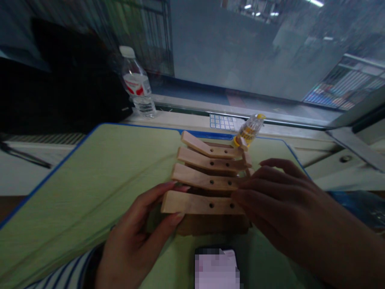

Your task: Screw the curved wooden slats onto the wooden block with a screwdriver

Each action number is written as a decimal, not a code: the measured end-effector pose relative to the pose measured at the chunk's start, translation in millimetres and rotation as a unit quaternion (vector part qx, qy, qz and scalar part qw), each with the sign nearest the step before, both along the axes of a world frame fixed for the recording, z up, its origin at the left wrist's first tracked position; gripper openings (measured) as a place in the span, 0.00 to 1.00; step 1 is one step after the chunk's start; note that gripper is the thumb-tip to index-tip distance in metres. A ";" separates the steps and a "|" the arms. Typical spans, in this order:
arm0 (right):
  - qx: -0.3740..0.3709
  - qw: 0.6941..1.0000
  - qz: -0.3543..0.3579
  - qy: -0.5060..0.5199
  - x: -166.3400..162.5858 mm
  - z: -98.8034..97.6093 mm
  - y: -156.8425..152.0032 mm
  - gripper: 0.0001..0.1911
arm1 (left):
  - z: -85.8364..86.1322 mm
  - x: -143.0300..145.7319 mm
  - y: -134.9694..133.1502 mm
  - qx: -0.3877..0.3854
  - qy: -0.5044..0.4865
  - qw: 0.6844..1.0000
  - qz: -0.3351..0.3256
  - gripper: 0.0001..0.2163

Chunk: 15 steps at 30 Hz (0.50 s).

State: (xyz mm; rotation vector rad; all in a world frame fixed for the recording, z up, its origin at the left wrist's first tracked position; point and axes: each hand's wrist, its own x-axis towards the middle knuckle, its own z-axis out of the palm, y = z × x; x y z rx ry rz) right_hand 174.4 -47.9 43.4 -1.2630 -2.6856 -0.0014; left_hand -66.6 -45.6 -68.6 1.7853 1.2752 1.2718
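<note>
A wooden rack (207,176) made of several stepped slats with small holes stands on a green mat (90,188). My left hand (141,237) pinches the left end of the nearest slat between thumb and fingers. My right hand (285,208) rests its curled fingertips on the right ends of the nearest slats. A small yellow glue bottle (249,130) lies tilted just behind the rack's far right corner.
A phone (217,268) lies on the mat right in front of me. A clear water bottle (136,82) with a red label stands on the sill at the back left, by a dark bag (66,80). A window runs along the far side.
</note>
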 end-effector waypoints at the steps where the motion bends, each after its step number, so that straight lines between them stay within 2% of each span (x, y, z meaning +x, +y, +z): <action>1: 0.000 1.000 0.000 0.000 0.5 0.2 -0.3 0.07 | 0.2 0.5 0.2 -0.002 0.000 1.000 -0.001 0.18; 15: -0.005 1.000 -0.012 -0.005 -1.2 -1.0 1.0 0.04 | -1.0 1.0 0.7 -0.008 -0.006 1.000 -0.007 0.18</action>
